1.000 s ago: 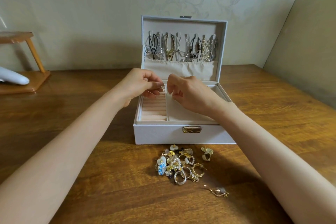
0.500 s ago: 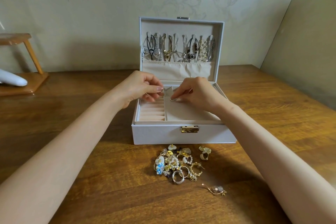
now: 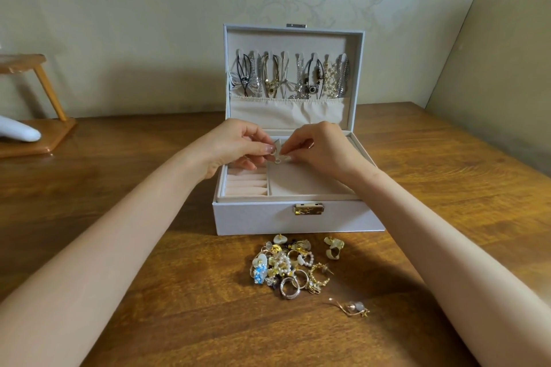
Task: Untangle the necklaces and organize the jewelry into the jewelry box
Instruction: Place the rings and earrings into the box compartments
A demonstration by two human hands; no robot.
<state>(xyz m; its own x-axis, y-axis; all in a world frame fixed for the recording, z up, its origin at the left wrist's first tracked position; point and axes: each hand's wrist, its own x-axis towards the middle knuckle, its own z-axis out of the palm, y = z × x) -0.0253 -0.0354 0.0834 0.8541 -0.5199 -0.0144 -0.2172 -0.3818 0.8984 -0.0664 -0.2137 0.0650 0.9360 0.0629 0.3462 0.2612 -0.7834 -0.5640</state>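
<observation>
A white jewelry box (image 3: 253,219) stands open on the wooden table, its lid upright. Several necklaces (image 3: 287,76) hang on hooks inside the lid above a fabric pocket. Both hands hover over the tray's back middle. My left hand (image 3: 235,146) pinches a small ring-like piece between thumb and finger. My right hand (image 3: 322,149) pinches a small pale earring (image 3: 278,160) with a round loop, close to the left fingertips. A pile of rings and earrings (image 3: 286,268) lies in front of the box.
Ring rolls (image 3: 246,186) fill the tray's left section. Two gold pieces (image 3: 334,247) lie right of the pile and a single earring (image 3: 353,307) lies nearer to me. A wooden stand (image 3: 38,134) with a white object (image 3: 18,131) sits at far left.
Both hands dipped toward the tray's middle, then drew together again. The right hand's fingertips now meet the left's over the divider, with a small loop piece showing between them.
</observation>
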